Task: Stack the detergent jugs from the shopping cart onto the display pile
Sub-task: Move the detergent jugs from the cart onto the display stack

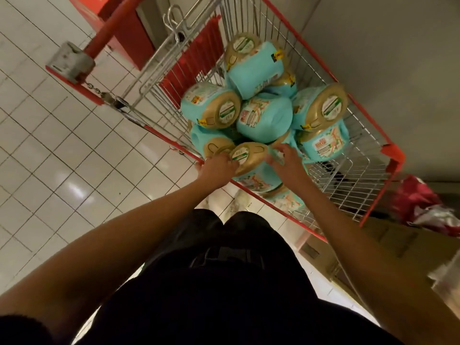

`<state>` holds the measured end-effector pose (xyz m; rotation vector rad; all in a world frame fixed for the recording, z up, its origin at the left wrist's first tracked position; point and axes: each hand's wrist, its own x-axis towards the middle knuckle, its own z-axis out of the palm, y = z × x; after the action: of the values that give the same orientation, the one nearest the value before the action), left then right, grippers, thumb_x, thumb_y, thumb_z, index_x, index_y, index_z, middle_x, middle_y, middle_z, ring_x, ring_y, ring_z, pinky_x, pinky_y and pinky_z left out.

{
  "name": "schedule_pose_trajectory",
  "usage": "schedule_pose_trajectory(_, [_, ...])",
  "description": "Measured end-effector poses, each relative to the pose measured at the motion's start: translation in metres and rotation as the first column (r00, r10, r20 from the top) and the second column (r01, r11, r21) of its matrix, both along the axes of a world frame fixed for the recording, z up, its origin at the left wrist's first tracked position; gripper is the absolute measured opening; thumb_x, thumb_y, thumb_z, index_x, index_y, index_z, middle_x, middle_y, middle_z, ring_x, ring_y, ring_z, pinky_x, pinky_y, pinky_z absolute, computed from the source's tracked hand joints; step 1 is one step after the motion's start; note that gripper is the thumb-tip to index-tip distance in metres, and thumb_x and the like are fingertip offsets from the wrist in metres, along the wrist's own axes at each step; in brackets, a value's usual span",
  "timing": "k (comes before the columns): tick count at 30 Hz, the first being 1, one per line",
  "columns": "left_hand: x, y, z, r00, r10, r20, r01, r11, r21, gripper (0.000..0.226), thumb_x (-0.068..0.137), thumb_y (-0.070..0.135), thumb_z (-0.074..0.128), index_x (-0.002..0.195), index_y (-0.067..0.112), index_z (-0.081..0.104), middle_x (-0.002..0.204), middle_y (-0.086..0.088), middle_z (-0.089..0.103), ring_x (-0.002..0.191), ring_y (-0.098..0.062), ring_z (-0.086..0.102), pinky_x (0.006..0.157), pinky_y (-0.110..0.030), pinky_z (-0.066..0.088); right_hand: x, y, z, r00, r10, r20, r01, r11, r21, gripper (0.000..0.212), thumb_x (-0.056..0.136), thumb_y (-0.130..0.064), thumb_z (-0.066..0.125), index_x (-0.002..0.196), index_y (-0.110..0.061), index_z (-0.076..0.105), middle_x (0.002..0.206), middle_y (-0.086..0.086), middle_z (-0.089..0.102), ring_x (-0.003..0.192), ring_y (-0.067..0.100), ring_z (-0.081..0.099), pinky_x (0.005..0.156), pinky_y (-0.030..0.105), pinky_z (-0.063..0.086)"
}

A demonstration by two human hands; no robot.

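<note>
The left hand [219, 168] grips the cap end and the right hand [286, 159] clasps the body of a gold-capped turquoise plastic detergent jug [249, 155]. It lies at 6 o'clock of the jug heap [263, 118] inside the red-rimmed wire shopping cart [348, 95].

We log a red-rimmed wire shopping cart [368, 117] standing on the white tiled floor [62, 158], with turquoise gold-capped detergent jugs [263, 115] heaped in it on their sides, some on top of others, crowded toward the handle end, wire bottom showing toward the front end.
</note>
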<state>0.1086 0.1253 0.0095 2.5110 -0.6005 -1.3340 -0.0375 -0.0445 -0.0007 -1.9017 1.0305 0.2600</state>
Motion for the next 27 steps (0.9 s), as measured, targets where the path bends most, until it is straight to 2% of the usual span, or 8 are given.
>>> schedule_pose_trajectory(6, [-0.002, -0.01, -0.032, 0.991, -0.132, -0.004, 0.129, 0.963, 0.238, 0.05, 0.103, 0.059, 0.041, 0.139, 0.029, 0.06, 0.146, -0.004, 0.061, 0.144, -0.035, 0.046, 0.121, -0.07, 0.013, 0.029, -0.003, -0.031, 0.966, 0.24, -0.094, -0.241, 0.971, 0.011, 0.096, 0.079, -0.059, 0.086, 0.153, -0.017, 0.04, 0.153, 0.013, 0.045, 0.137, 0.034, 0.05, 0.112, 0.049, 0.045])
schedule_pose_trajectory(9, [-0.005, -0.014, -0.039, 0.994, -0.106, -0.018, 0.107, 0.968, 0.228, 0.05, 0.101, 0.064, 0.045, 0.131, 0.028, 0.063, 0.144, -0.004, 0.062, 0.145, -0.036, 0.045, 0.12, -0.072, 0.008, 0.034, -0.012, -0.036, 0.95, 0.307, -0.064, -0.304, 0.951, 0.051, 0.112, 0.066, -0.05, 0.097, 0.156, -0.017, 0.038, 0.154, 0.011, 0.046, 0.136, 0.028, 0.052, 0.106, 0.034, 0.043])
schedule_pose_trajectory(12, [-0.005, -0.02, -0.038, 0.999, -0.027, -0.04, 0.034, 0.983, 0.183, 0.04, 0.104, 0.053, 0.044, 0.123, 0.025, 0.064, 0.137, -0.006, 0.065, 0.142, -0.036, 0.048, 0.12, -0.074, 0.006, 0.035, -0.025, -0.038, 0.915, 0.402, -0.038, -0.398, 0.913, 0.087, 0.122, 0.057, -0.048, 0.102, 0.157, -0.02, 0.038, 0.153, 0.008, 0.049, 0.134, 0.022, 0.053, 0.108, 0.037, 0.046])
schedule_pose_trajectory(14, [-0.006, -0.023, -0.035, 0.997, 0.054, -0.055, -0.044, 0.984, 0.172, 0.032, 0.105, 0.048, 0.04, 0.111, 0.024, 0.061, 0.122, -0.005, 0.067, 0.136, -0.034, 0.053, 0.122, -0.071, 0.007, 0.035, -0.029, -0.038, 0.905, 0.425, -0.015, -0.422, 0.902, 0.088, 0.126, 0.051, -0.06, 0.098, 0.155, -0.022, 0.039, 0.151, 0.006, 0.052, 0.132, 0.022, 0.054, 0.109, 0.044, 0.049])
schedule_pose_trajectory(17, [-0.005, -0.023, -0.028, 0.994, 0.087, -0.063, -0.078, 0.987, 0.144, 0.032, 0.107, 0.043, 0.036, 0.106, 0.022, 0.06, 0.11, -0.002, 0.063, 0.13, -0.031, 0.055, 0.122, -0.067, 0.01, 0.034, -0.029, -0.037, 0.9, 0.437, -0.002, -0.436, 0.898, 0.051, 0.134, 0.041, -0.088, 0.083, 0.151, -0.024, 0.041, 0.146, 0.004, 0.058, 0.127, 0.022, 0.058, 0.104, 0.041, 0.051])
schedule_pose_trajectory(21, [-0.002, -0.019, -0.015, 0.987, 0.124, -0.099, -0.122, 0.992, 0.026, 0.04, 0.11, 0.038, 0.036, 0.142, 0.024, 0.056, 0.141, -0.005, 0.062, 0.14, -0.031, 0.049, 0.125, -0.064, 0.016, 0.028, -0.033, -0.026, 0.937, 0.347, 0.047, -0.347, 0.938, 0.01, 0.115, 0.045, -0.081, 0.087, 0.14, -0.028, 0.049, 0.129, -0.007, 0.062, 0.114, 0.012, 0.061, 0.096, 0.033, 0.053])
schedule_pose_trajectory(24, [0.003, -0.021, -0.003, 0.962, 0.2, -0.187, -0.22, 0.971, -0.097, 0.041, 0.111, 0.038, 0.036, 0.142, 0.028, 0.06, 0.139, -0.004, 0.064, 0.135, -0.032, 0.053, 0.121, -0.061, 0.031, 0.024, -0.043, -0.012, 0.972, 0.214, 0.093, -0.22, 0.973, 0.062, 0.104, 0.05, -0.07, 0.092, 0.137, -0.031, 0.052, 0.13, -0.006, 0.064, 0.117, 0.016, 0.064, 0.096, 0.034, 0.056])
schedule_pose_trajectory(27, [0.006, -0.024, 0.012, 0.946, 0.269, -0.183, -0.298, 0.942, -0.155, 0.041, 0.111, 0.042, 0.038, 0.142, 0.03, 0.063, 0.14, -0.005, 0.063, 0.135, -0.033, 0.053, 0.119, -0.062, 0.032, 0.02, -0.054, 0.006, 0.992, 0.075, 0.102, -0.089, 0.986, 0.144, 0.086, 0.063, -0.05, 0.096, 0.136, -0.03, 0.055, 0.128, -0.004, 0.065, 0.116, 0.019, 0.064, 0.099, 0.042, 0.057])
